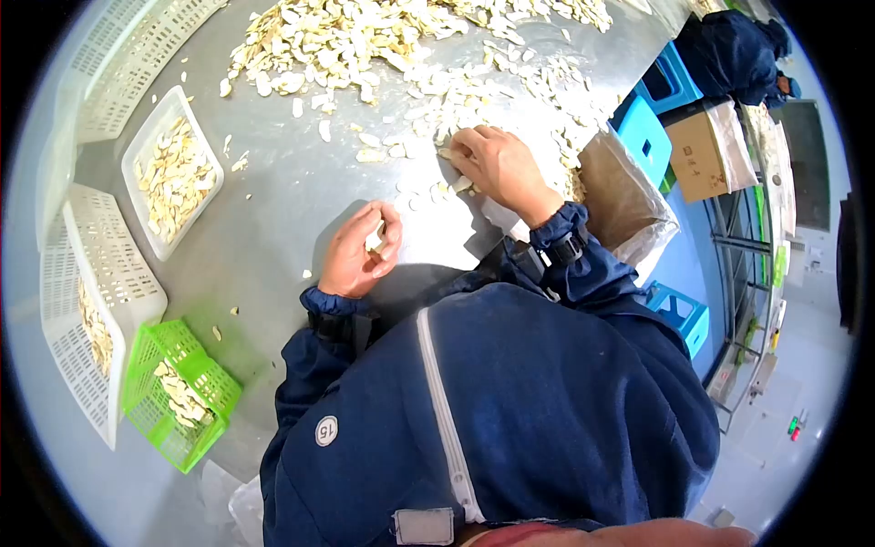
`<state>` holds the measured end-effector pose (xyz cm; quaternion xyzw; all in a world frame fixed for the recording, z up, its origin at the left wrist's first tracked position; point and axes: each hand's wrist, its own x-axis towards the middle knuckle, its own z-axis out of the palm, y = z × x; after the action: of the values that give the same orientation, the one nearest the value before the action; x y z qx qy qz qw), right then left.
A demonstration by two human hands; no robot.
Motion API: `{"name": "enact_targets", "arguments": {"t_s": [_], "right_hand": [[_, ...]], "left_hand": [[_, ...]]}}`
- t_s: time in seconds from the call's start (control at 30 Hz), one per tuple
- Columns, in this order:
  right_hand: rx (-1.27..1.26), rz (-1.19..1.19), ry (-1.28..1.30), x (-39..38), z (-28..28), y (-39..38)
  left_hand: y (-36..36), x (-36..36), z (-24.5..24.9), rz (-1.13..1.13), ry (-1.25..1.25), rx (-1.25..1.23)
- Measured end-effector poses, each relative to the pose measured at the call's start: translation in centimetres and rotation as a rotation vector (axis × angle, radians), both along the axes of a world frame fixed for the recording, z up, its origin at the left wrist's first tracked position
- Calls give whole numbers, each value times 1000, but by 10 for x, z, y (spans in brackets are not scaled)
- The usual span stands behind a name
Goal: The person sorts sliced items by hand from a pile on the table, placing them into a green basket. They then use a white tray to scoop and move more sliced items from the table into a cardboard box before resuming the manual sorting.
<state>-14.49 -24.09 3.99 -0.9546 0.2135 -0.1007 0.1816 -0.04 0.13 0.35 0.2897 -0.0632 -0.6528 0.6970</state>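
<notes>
My left hand [363, 251] is raised a little over the metal table, its fingers curled around a pale dried slice [375, 237]; part of the slice is hidden by the fingers. My right hand [501, 169] reaches down to the tabletop with bent fingers, among scattered slices [442, 191]. What its fingertips grip, if anything, is hidden. Beyond both hands a big heap of pale slices [337, 41] is spread over the metal table [273, 182].
At left stand a white tray of slices [173, 178], white perforated baskets [118, 246] and a green basket [182, 392] holding slices. A lined carton [624, 191] stands at the table's right edge, near blue stools [679, 314]. Another person [729, 55] is at upper right.
</notes>
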Motion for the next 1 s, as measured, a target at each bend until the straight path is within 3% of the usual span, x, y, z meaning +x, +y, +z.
{"name": "enact_targets", "arguments": {"t_s": [0.17,0.27,0.3,0.37,0.47,0.57,1.0], "right_hand": [[6,66,-37,6,-1,2],[501,163,-99,15,29,27],[563,283,-154,17,35,33],[586,273,-191,22,37,45],[94,213,-78,28,5,48],[-13,167,-26,29,14,54],[-5,143,-28,24,1,52]], "left_hand": [[0,0,-11,-18,-18,-53],[-8,-6,14,41,-18,89],[-11,-9,23,72,-13,168],[-11,-10,21,97,30,180],[-2,-5,-4,64,11,69],[2,1,-10,44,-23,3],[0,-1,-6,168,8,-17]]}}
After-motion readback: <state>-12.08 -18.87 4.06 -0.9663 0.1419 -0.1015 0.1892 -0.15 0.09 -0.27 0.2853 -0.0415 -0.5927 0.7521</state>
